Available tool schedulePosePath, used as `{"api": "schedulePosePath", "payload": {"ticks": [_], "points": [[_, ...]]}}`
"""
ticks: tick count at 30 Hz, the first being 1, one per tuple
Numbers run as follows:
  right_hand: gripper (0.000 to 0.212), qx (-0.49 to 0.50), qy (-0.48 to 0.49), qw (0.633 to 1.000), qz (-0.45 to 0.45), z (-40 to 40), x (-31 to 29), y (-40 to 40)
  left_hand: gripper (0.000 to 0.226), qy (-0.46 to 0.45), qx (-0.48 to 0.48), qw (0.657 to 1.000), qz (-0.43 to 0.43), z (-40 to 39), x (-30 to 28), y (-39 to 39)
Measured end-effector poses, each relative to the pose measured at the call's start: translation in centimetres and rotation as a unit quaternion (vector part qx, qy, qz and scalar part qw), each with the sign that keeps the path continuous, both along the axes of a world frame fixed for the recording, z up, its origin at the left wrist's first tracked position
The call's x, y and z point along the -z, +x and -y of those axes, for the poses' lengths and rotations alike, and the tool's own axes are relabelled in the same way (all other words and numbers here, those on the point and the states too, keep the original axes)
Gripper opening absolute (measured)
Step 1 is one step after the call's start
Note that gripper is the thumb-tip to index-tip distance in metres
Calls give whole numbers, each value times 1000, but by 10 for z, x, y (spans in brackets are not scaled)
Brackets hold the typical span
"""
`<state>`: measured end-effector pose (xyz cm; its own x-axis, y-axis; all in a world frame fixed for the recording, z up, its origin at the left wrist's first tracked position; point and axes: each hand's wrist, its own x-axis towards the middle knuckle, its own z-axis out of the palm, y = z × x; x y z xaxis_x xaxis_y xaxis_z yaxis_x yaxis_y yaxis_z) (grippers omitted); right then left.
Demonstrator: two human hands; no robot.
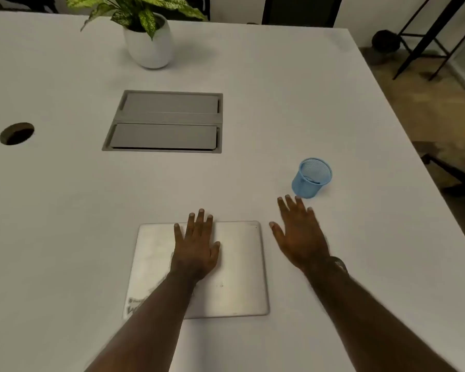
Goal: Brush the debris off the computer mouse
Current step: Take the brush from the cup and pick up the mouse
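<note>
No computer mouse and no brush show anywhere in the head view. My left hand (196,244) lies flat, fingers apart, on the lid of a closed silver laptop (239,267) near the front of the white table (252,130). My right hand (297,232) is flat over the table just right of the laptop, fingers spread, holding nothing. Its fingertips are close to a blue mesh pen cup (312,178), which stands upright a little beyond them. A watch sits on my right wrist.
A grey cable hatch (164,120) is set into the table's middle. A round cable hole (16,133) is at the left. A white pot with a green plant (149,41) stands at the back. The table's right edge drops to the floor, where black chair legs stand.
</note>
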<state>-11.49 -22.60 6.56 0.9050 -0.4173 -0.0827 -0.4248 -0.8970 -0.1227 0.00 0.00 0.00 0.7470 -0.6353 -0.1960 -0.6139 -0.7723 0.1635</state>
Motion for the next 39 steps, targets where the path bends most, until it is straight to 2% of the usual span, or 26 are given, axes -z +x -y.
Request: {"api": "schedulePosePath", "payload": {"ticks": [2, 4, 7, 16, 21, 25, 29, 34, 39], "points": [[60, 21, -28, 996, 81, 21, -11, 7, 70, -14, -15, 1000, -4, 1, 3, -1], [56, 47, -69, 990, 114, 49, -23, 16, 69, -14, -8, 1000, 15, 1, 11, -4], [45, 86, -98, 989, 64, 81, -30, 24, 66, -32, -7, 999, 27, 1, 20, -5], [36, 139, -1, 985, -98, 122, -23, 58, 66, -51, -9, 998, 24, -2, 34, -4], [33, 184, 55, 978, -83, 127, -24, 69, 66, -52, -6, 998, 28, -3, 35, -3], [38, 209, 95, 965, -127, 131, -22, 79, 65, -56, -7, 998, 28, -3, 37, -3], [38, 223, 114, 960, -123, 135, -19, 85, 65, -50, -8, 998, 28, -3, 37, -3], [29, 232, 34, 970, -68, 137, -21, 79, 65, -45, -8, 999, 22, -2, 35, -3], [24, 137, -38, 990, -2, 137, -44, 51, 66, -30, -6, 999, 20, -1, 31, -2]]}}
